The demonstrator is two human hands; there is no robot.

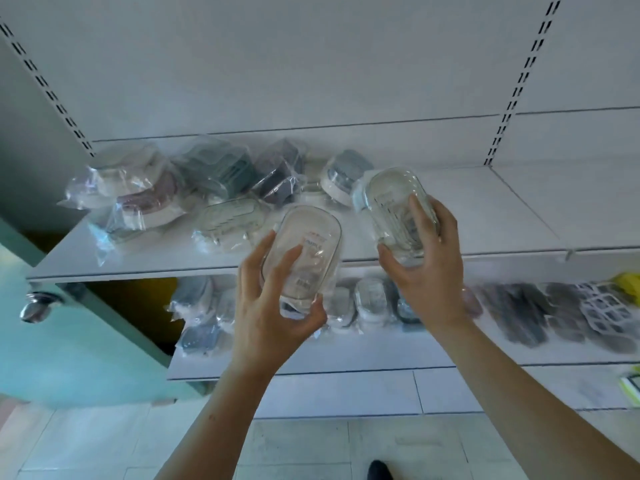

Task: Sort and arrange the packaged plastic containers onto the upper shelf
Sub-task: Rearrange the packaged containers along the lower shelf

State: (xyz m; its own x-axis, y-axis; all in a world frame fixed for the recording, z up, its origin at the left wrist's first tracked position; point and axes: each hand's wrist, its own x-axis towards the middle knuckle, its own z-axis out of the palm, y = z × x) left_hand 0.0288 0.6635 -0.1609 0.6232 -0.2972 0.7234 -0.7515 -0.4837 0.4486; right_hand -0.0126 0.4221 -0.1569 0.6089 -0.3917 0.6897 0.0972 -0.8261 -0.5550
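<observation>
My left hand (268, 303) grips a clear oval packaged container (306, 251) in front of the upper shelf (485, 216) edge. My right hand (424, 268) holds a second clear oval packaged container (394, 206), tilted, over the shelf's middle. Several bagged containers lie in a loose heap on the left half of the upper shelf: a white and pink one (138, 192), a grey-green one (221, 171), a dark one (280, 174) and a white one with a grey lid (346, 178).
The lower shelf (381, 351) carries more bagged containers (370, 299), dark grey items (526, 313) and a white grid piece (606, 310). A teal door with a metal knob (34, 306) stands at the left. Slotted uprights (519, 81) flank the back panel.
</observation>
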